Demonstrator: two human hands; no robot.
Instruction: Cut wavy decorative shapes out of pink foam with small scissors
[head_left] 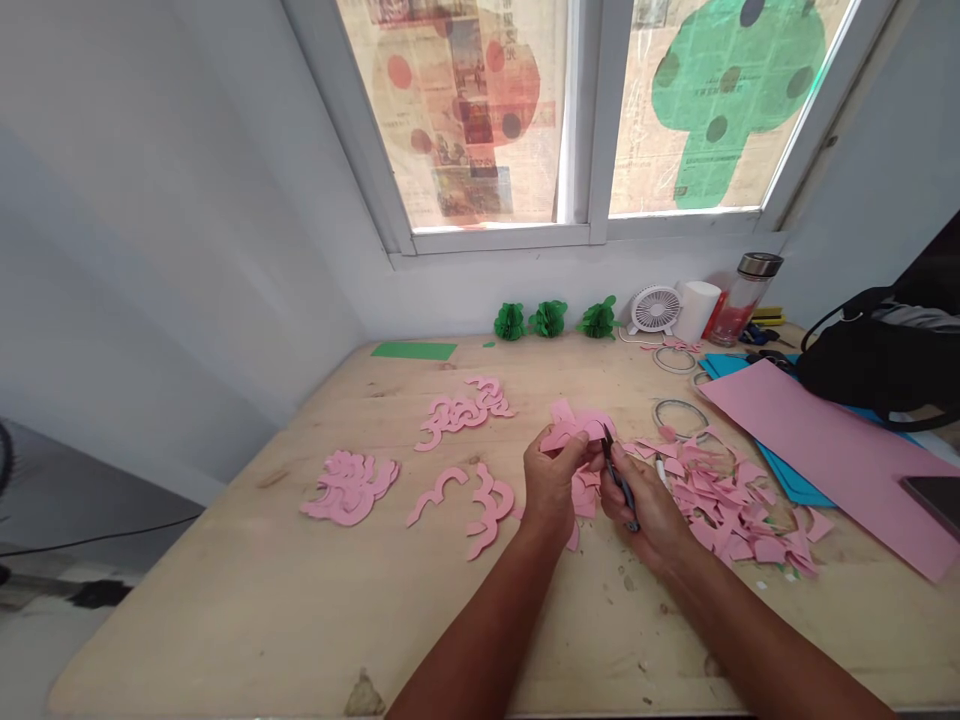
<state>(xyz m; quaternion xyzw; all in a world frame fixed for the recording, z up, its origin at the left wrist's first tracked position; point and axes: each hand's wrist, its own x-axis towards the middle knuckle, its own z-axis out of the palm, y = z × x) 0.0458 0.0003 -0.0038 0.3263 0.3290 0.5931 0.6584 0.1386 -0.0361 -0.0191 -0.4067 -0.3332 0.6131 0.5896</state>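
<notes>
Above the counter [262,600], a left hand [551,485] pinches pink paper [559,437] in its grip as the right hand [654,505] clasps dark scissors [622,487] at the edge. Scalloped cutouts [352,490] at left look finished; the held piece and perhaps a large pink sheet [817,440] remain. A capped bottle [742,300] behind looks reddish, contents unclear.
</notes>
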